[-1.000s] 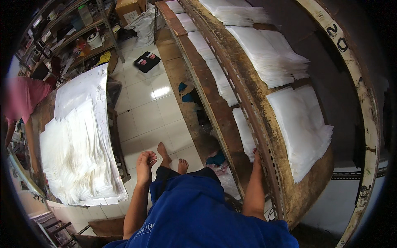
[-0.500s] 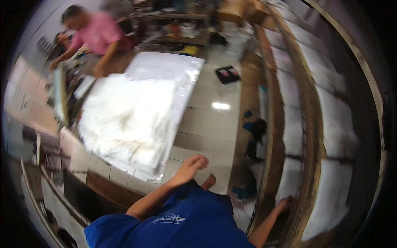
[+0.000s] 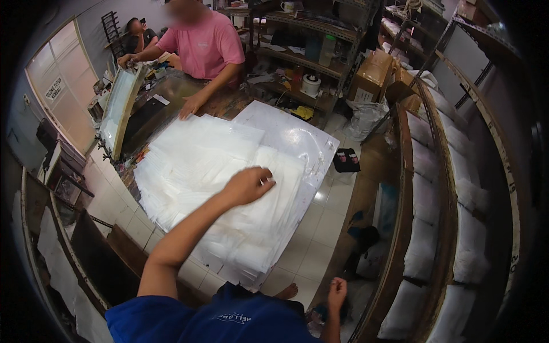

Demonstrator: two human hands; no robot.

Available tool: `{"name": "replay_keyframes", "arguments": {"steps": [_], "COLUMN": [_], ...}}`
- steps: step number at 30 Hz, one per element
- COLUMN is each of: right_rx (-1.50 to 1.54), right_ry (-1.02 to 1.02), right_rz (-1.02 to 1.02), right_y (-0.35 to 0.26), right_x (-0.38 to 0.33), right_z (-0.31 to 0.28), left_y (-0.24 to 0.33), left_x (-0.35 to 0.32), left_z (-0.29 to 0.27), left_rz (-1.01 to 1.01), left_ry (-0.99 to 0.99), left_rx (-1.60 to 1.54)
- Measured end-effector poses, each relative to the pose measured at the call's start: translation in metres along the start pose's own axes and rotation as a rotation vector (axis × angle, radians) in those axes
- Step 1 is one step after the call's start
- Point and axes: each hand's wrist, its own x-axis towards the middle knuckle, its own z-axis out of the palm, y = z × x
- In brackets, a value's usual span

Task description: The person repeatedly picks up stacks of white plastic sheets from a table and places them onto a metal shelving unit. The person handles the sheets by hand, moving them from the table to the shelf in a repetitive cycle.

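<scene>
A broad, uneven pile of thin white sheets [image 3: 194,166] lies fanned out in front of me on a white board [image 3: 289,131]. Over the pile's right part is my left hand [image 3: 247,186], its fingers loosely bent and the thumb apart, with nothing visible in it. Whether it touches the top sheets I cannot tell. Lower right, my right hand [image 3: 337,294] is raised beside the long wooden rack, apart from it, with its fingers curled in and nothing visible in them. Across the table, a co-worker in a pink shirt [image 3: 206,48] has one hand [image 3: 193,106] at the pile's far edge.
The co-worker's other hand is by a tilted framed screen [image 3: 123,108]. On my right, a wooden rack [image 3: 394,228] carries rows of white stacks [image 3: 423,200]. Metal shelves [image 3: 309,63] and cardboard boxes [image 3: 372,74] stand behind. A black item [image 3: 346,160] lies beyond the board.
My view has swung left toward the table. My left hand has moved forward over the sheets. My right hand has come away from the rack's edge.
</scene>
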Motion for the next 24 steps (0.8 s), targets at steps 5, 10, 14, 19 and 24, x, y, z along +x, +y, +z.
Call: {"name": "replay_keyframes", "arguments": {"steps": [5,10,14,19,24], "right_rx": [0.118,0.147,0.028,0.137,0.102], "right_ry": [-0.157,-0.032,0.048,0.103,0.072], "right_rz": [0.243,0.402,0.405,0.514,0.398], "right_y": [-0.048,-0.062,-0.056,-0.059,-0.081], "right_x": [-0.039,-0.093,-0.131,-0.140,-0.114], "right_z": [0.058,0.064,0.058,0.066,0.079], "left_y": [-0.124,-0.170,-0.172,-0.145,-0.156], "left_x": [0.076,0.117,0.129,0.129,0.137], "left_z": [0.000,0.027,0.032,0.017,0.033], "left_rz": [-0.200,-0.358,-0.331,-0.333,-0.277], "left_ry": [0.055,-0.115,-0.190,-0.272,-0.283], "left_rx": [0.425,0.529,0.582,0.598,0.620]}}
